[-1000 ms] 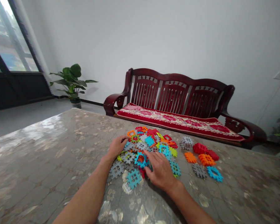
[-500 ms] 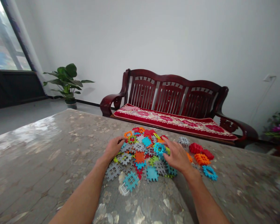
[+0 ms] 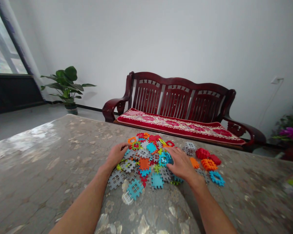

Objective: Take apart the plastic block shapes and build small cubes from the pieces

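A heap of toothed plastic building tiles in several colours lies on the table, with an orange tile (image 3: 144, 163) near its middle. At the heap's left edge is my left hand (image 3: 117, 154), its fingers curled together; what they hold, if anything, is hidden. My right hand (image 3: 182, 163) reaches over the right side, thumb and fingers around the edge of a blue tile (image 3: 164, 159). Nearer me lie a teal window tile (image 3: 135, 189), a light-blue solid tile (image 3: 157, 180) and a small white piece (image 3: 127, 198).
Right of my right hand lie red tiles (image 3: 202, 153), orange tiles (image 3: 209, 164) and a blue ring-shaped tile (image 3: 217, 178). A patterned cover lies over the table (image 3: 51, 169). Beyond it stand a wooden bench (image 3: 175, 100) and a potted plant (image 3: 67, 84).
The view has shifted slightly. The blue tile at my right hand has turned and sits a little lower, with the hand still around it. My left hand has hardly moved.
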`<action>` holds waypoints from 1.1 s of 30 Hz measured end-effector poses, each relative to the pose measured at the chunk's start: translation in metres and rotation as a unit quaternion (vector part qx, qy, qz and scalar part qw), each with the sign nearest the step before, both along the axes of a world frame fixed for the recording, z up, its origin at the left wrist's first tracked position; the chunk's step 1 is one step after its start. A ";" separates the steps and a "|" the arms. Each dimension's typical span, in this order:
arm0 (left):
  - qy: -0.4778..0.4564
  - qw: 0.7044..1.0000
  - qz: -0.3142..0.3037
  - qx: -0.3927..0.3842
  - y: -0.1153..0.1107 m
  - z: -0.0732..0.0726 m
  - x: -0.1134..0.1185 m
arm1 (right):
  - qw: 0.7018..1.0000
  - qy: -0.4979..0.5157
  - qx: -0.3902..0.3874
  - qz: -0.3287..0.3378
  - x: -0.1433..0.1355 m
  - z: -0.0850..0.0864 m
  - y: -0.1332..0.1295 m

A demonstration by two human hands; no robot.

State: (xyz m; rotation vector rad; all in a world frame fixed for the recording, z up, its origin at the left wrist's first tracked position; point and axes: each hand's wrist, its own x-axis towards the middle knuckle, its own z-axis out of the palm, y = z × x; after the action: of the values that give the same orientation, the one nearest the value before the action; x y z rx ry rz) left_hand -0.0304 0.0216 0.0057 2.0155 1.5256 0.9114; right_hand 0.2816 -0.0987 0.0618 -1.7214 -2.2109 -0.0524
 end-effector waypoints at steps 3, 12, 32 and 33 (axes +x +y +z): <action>0.003 1.000 -0.001 0.002 0.000 0.000 0.000 | 1.000 -0.006 -0.016 0.001 -0.002 -0.002 0.000; -0.002 1.000 -0.002 0.008 0.001 -0.002 0.000 | 0.999 0.029 -0.036 -0.024 -0.004 -0.008 0.001; 0.000 1.000 -0.002 0.009 0.002 -0.002 0.000 | 0.993 0.096 0.000 -0.063 -0.014 -0.024 0.008; 0.001 1.000 -0.001 0.009 0.002 -0.002 0.000 | 0.993 0.104 0.001 -0.061 -0.013 -0.025 0.009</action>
State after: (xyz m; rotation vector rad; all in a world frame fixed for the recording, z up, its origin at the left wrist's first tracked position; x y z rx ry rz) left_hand -0.0308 0.0235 0.0037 2.0306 1.5206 0.9254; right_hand 0.2683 -0.0900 0.0373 -1.7726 -1.9544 0.0908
